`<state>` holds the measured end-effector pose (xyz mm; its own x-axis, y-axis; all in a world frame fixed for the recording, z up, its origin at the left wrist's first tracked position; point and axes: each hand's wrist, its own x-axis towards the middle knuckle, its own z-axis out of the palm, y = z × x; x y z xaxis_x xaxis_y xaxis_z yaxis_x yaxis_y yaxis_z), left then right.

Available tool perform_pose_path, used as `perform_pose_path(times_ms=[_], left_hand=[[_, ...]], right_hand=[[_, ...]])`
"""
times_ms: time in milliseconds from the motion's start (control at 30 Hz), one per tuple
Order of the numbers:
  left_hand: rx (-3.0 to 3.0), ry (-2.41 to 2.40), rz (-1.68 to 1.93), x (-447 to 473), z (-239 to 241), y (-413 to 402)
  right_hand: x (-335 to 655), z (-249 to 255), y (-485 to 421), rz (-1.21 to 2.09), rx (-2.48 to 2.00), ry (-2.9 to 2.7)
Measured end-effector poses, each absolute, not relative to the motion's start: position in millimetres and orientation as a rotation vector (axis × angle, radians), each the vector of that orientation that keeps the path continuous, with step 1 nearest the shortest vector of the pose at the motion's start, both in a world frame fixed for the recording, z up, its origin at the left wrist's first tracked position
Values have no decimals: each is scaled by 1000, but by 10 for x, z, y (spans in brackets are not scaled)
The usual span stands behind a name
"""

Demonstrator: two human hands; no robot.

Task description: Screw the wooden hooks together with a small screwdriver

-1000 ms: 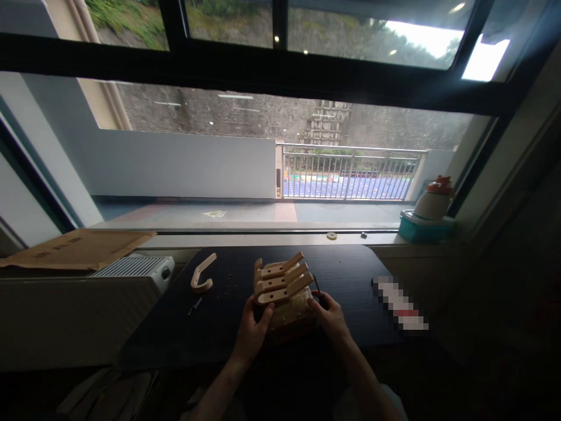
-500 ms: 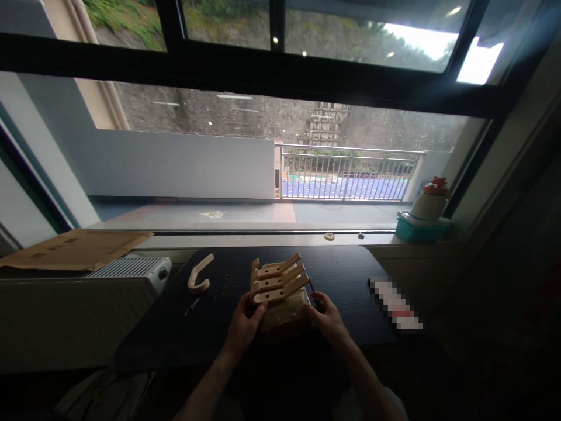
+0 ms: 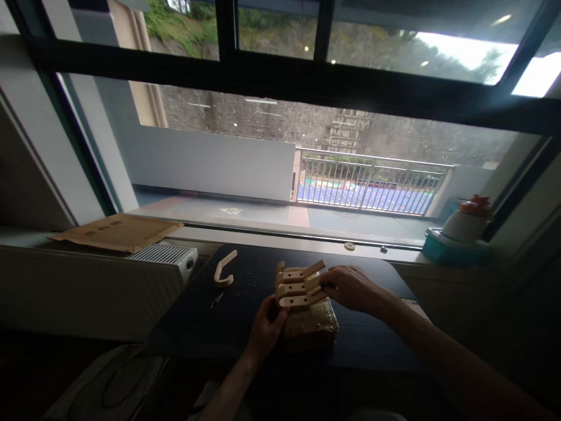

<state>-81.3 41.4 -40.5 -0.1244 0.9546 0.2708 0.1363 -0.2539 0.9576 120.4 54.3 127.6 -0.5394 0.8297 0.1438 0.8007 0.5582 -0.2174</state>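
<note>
Three pale wooden hooks (image 3: 302,287) with dark screw holes lie side by side on a block wrapped in shiny tape (image 3: 309,326). My left hand (image 3: 265,327) is closed at their curved ends, its thumb against the nearest hook and its other fingers partly hidden below. From the right, my right hand (image 3: 348,286) reaches over the block, fingers closed around the straight ends of the nearer hooks. Its fingertips are in shadow, and whether it also holds a thin tool cannot be made out. A separate wooden hook (image 3: 224,270) lies on the table to the left, above small metal pieces (image 3: 216,300).
The dark table (image 3: 197,333) stands under a window sill. A radiator (image 3: 166,298) with a brown envelope (image 3: 118,231) on top is at the left. On the sill at right are a teal box (image 3: 453,248) with a red-topped bottle (image 3: 467,219) and a tape roll (image 3: 349,246).
My right hand has left the block's right side and moved up onto the hooks' straight ends. My left hand stays at the curved ends. The whole view has shifted and tilted.
</note>
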Motion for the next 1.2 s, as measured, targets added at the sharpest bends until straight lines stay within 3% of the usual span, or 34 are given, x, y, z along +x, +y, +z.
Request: perform_pose_path(times_ms=[633, 967, 1200], left_hand=[[1424, 1214, 1454, -831, -453, 428], [1442, 1204, 1457, -815, -501, 430], [1621, 1524, 1420, -1294, -339, 222]], right_hand=[[561, 1488, 757, -172, -1321, -3244], [530, 1355, 953, -97, -1805, -2916], [1354, 1403, 966, 359, -1670, -2431]])
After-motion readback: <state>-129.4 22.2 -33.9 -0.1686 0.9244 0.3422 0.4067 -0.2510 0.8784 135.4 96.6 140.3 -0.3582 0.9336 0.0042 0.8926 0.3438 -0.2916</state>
